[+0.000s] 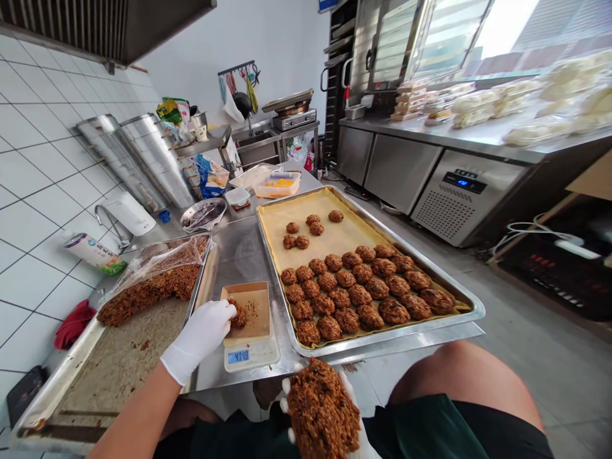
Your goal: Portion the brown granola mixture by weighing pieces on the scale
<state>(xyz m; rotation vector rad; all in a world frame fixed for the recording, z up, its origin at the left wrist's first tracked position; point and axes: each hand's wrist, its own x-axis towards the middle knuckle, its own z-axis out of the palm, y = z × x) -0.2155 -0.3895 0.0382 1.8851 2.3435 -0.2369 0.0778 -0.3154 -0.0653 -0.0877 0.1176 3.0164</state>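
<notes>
In a white glove, my left hand (204, 333) is closed on a small clump of brown shredded filling (238, 316) inside a square paper tray (255, 292). Under the tray sits a white digital scale (264, 354) with a lit display. My right hand (362, 441), gloved too, is low in front of my lap, its fingers wrapped round a big lump of the same filling (324, 408). To the right lies a large metal tray (380, 340), lined with yellowish paper and bearing rows of filling balls (345, 278); several sit apart near its far end.
At the left, a metal pan (102, 389) holds a heap of filling (153, 287) partly under plastic film. Behind are a bowl (204, 215), a plastic box with orange contents (278, 185) and a tap (112, 223). A steel counter (387, 172) stands across the floor.
</notes>
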